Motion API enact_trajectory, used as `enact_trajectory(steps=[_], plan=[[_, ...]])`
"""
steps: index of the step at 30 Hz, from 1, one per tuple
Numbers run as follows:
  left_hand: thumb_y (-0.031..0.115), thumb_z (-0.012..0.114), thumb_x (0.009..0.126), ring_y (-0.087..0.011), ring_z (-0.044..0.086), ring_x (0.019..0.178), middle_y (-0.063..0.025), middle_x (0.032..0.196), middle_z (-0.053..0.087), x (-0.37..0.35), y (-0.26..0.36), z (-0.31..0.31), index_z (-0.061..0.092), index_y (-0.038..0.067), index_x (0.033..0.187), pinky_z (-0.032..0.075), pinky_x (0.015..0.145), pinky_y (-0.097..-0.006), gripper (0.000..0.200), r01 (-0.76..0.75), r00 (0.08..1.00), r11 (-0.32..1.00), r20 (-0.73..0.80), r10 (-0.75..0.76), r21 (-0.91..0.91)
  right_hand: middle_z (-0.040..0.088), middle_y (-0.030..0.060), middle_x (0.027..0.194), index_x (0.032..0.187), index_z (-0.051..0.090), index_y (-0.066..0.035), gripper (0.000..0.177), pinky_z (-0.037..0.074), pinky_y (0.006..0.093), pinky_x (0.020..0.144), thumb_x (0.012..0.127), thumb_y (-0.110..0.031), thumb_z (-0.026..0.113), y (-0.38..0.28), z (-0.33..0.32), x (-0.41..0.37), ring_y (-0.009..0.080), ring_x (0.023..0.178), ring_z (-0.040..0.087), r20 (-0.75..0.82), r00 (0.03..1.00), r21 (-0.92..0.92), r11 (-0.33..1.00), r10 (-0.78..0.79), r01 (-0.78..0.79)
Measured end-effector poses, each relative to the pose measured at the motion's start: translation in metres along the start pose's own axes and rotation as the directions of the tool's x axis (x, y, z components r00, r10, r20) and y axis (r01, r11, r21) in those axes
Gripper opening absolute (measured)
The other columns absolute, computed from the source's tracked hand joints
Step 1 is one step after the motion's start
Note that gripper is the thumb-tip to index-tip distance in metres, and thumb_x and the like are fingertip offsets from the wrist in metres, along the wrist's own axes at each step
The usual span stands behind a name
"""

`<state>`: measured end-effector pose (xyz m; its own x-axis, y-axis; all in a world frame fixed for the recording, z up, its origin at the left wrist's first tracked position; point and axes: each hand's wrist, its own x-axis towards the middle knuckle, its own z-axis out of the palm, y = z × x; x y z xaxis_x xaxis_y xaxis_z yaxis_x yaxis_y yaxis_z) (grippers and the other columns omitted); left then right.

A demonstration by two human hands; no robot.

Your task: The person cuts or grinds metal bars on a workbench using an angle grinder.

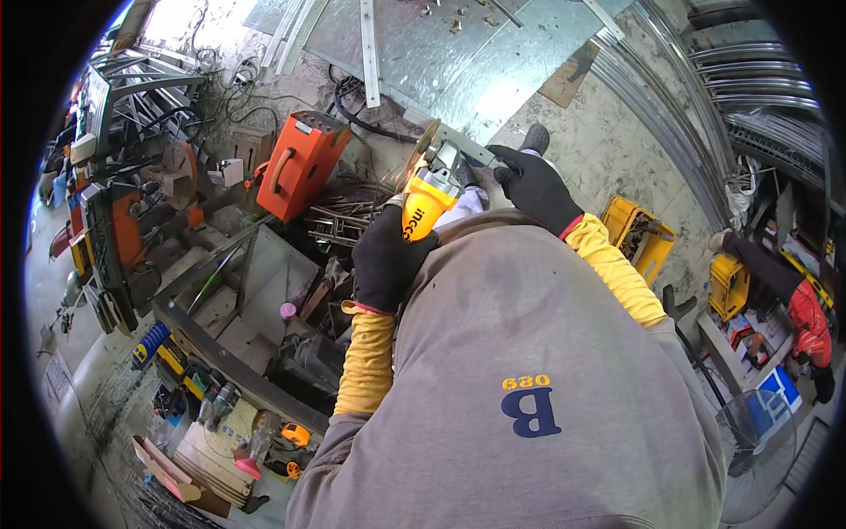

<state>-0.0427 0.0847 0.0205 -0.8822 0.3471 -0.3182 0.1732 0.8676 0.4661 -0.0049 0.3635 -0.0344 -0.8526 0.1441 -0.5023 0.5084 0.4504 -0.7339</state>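
My left hand (388,257), in a black glove, is closed around the body of a yellow angle grinder (425,210). The grinder's metal head points away from me, and its thin brownish disc (422,145) stands nearly edge-on at the far left of it. In a black glove too, my right hand (539,187) has its fingers closed on the near end of a flat metal strip (467,145). That strip runs forward and left, passing close by the disc and grinder head. Below it, my shoes (534,137) show on the floor.
A large metal sheet (449,62) lies ahead. An orange machine with a handle (304,163) stands left, beside a metal frame (238,353) full of scrap. Long metal profiles (661,106) lie to the right, with yellow crates (636,234). A person in red (809,322) is at far right.
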Motion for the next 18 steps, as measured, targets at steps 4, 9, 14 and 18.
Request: enact_trajectory(steps=[4,9,14,18], plan=[[0.039,0.097,0.075,-0.0381,0.079,0.095,-0.0176,0.11,0.08,-0.001,0.001,0.0,0.07,0.01,0.141,0.062,0.081,-0.0453,0.077,-0.014,1.0,1.0,-0.025,0.014,-0.019,0.079,0.02,0.127,0.145,0.071,-0.01,0.042,0.059,0.0391,0.099,0.104,-0.017,0.066,0.008,0.005,0.001,0.0358,0.114,0.077,-0.016,1.0,-0.002,1.0,-0.024,0.024],[0.038,0.097,0.075,-0.0382,0.079,0.094,-0.0196,0.109,0.079,0.001,0.009,-0.007,0.07,0.007,0.14,0.062,0.079,-0.0462,0.077,0.027,0.999,1.0,0.042,-0.027,0.007,0.079,0.0209,0.127,0.145,0.071,-0.011,0.042,0.059,0.0392,0.098,0.104,-0.017,0.067,0.013,0.007,0.003,0.036,0.114,0.077,-0.034,0.998,0.033,0.998,-0.056,0.057],[0.036,0.094,0.077,-0.0391,0.077,0.096,-0.0189,0.107,0.078,0.001,0.014,-0.011,0.07,0.009,0.136,0.061,0.081,-0.0482,0.07,0.038,0.998,0.999,0.045,-0.038,0.015,0.079,0.0214,0.125,0.145,0.071,-0.011,0.042,0.059,0.0393,0.098,0.104,-0.019,0.068,0.008,0.005,0.0,0.0369,0.112,0.077,-0.035,0.998,0.03,0.998,-0.053,0.055],[0.036,0.094,0.076,-0.0387,0.078,0.097,-0.0188,0.108,0.079,0.002,0.013,-0.01,0.069,0.009,0.137,0.061,0.081,-0.0482,0.071,0.022,1.0,1.0,0.022,-0.022,-0.007,0.078,0.0232,0.115,0.141,0.073,-0.008,0.04,0.059,0.0441,0.087,0.101,-0.015,0.072,0.017,0.012,0.002,0.0371,0.101,0.077,-0.097,0.985,0.029,0.989,-0.143,0.147]])
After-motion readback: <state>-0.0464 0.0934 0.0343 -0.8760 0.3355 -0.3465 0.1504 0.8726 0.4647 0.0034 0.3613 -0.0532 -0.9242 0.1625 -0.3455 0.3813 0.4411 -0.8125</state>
